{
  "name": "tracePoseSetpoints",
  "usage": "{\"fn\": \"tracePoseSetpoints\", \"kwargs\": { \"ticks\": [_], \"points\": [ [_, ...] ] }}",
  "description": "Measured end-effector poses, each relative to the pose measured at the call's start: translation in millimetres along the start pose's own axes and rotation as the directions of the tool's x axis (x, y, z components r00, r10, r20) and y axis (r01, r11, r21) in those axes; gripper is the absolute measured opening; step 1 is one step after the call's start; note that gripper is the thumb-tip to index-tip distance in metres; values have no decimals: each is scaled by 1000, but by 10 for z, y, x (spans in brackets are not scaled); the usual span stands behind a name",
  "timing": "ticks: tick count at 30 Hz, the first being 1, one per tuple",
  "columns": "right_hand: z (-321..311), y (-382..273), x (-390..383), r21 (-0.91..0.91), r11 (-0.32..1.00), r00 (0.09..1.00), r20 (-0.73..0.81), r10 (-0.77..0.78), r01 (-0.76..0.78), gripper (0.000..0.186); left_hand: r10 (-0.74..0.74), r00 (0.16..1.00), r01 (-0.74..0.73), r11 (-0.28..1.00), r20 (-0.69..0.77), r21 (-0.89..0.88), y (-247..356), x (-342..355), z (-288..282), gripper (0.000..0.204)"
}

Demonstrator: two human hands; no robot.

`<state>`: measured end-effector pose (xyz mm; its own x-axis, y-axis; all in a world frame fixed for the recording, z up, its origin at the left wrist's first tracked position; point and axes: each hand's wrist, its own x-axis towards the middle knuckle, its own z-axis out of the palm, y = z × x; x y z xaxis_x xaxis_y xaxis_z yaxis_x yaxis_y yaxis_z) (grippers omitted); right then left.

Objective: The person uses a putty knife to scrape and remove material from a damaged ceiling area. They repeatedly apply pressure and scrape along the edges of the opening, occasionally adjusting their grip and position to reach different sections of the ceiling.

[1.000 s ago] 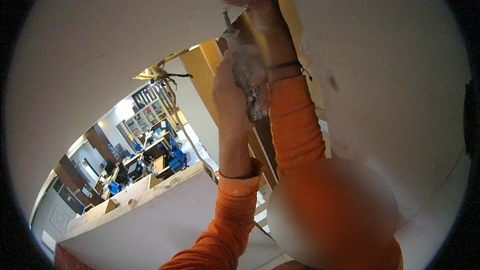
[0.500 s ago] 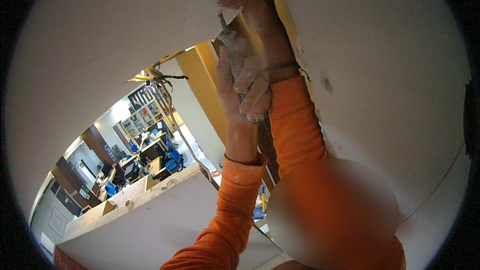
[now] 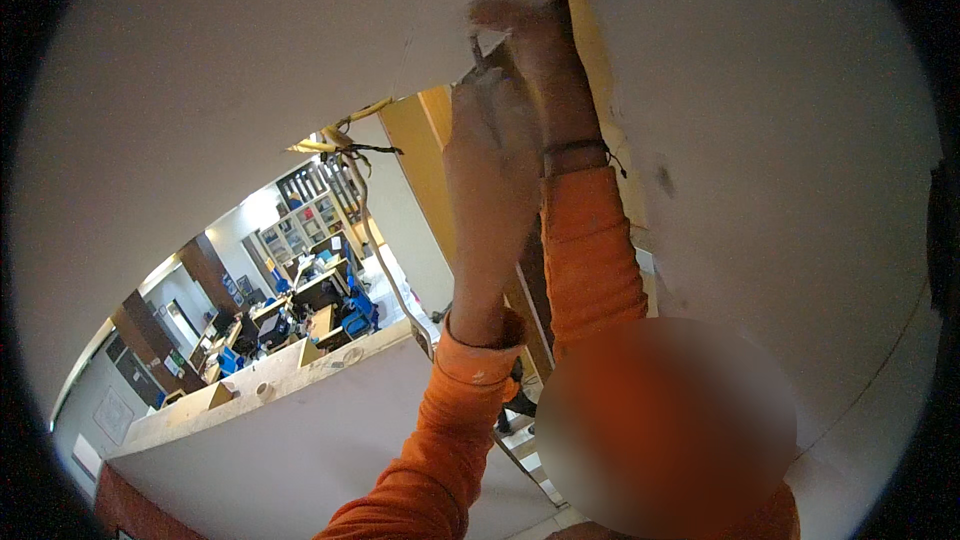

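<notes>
My left hand [image 3: 495, 130] is raised and closed round a dusty grey hand tool with a narrow metal tip [image 3: 478, 48]. The back of the hand hides most of the tool, so its exact kind does not show. That tip points up at the edge of a pale overhead board [image 3: 300, 30]. Close by and a little higher, my right hand [image 3: 535, 35] curls its fingers leftward at the same edge. A small white broken piece [image 3: 490, 42] shows under those fingers; whether they grip it or the board is unclear.
Yellow and black wires [image 3: 345, 140] dangle left of my hands, with a cable [image 3: 375, 230] running down. A pale panel [image 3: 760, 140] rises on the right. Below left, a dusty ledge [image 3: 285, 375] carries a small cup [image 3: 264, 390]; desks and blue chairs [image 3: 355, 315] lie beyond.
My left hand has turned, so its back now covers the tool where the fingers showed before. The view has shifted slightly; my right hand stays at the board's edge.
</notes>
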<state>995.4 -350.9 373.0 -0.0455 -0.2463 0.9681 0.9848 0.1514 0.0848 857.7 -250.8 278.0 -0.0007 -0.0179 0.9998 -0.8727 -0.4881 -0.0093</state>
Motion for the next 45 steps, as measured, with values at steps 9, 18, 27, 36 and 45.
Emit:
{"fn": "tracePoseSetpoints", "kwargs": {
  "ticks": [9,18,27,36,45],
  "points": [
    [13,-704,-408,-82,966,969,-3,-246,245,29,-257,794,521,-181,551,-834,-193,-54,122,46],
    [30,-534,29,156,987,998,61,21,-31,54,361,781,618,-558,509,-553,-385,27,171,41],
    [113,-255,78,123,978,985,69,159,-167,48,-148,987,143,987,59,79,37,100,43,30],
    [97,-349,53,169,974,987,75,142,-153,50,-385,889,458,758,247,-465,-328,-11,64,33],
    [58,-932,-288,188,982,999,45,22,-30,52,-296,831,435,-182,471,-882,-200,-28,189,35]
  ]
}}
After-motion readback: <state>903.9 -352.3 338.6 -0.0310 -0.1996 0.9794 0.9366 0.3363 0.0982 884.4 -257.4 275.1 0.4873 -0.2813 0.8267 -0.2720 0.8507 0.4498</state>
